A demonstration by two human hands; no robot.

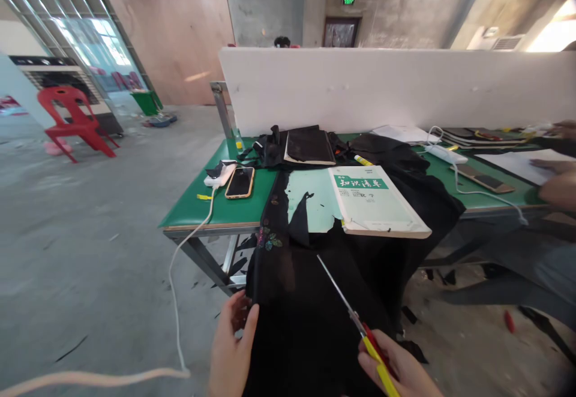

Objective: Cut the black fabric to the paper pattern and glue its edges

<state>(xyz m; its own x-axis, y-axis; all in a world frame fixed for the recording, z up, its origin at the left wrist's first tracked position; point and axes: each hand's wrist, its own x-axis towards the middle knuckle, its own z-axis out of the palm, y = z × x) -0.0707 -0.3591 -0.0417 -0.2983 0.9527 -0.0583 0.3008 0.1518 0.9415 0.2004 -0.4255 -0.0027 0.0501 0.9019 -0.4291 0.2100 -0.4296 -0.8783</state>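
Black cloth [310, 313] drapes from the table down to my lap, with coloured leaf-shaped decoration [270, 240] near its left edge. My left hand [231, 346] is at that edge, fingers loosely curled and thumb apart, its thumb tip against the cloth. In my right hand [396, 364] are scissors [355, 319] with yellow and red handles. Their blades look closed and point forward over the cloth. Beyond the tips, a torn pale-green sheet [321, 205] lies on the cloth, with a black scrap [299, 223] on it. A thick book with a green title band [378, 202] rests beside it.
On the green table [189, 205] are a phone [240, 182], a white power strip [220, 174] with a trailing cord [175, 301], and a dark notebook [310, 145]. A white partition [382, 88] stands behind. At right is another person's arm [558, 184]. A red chair [72, 122] stands left.
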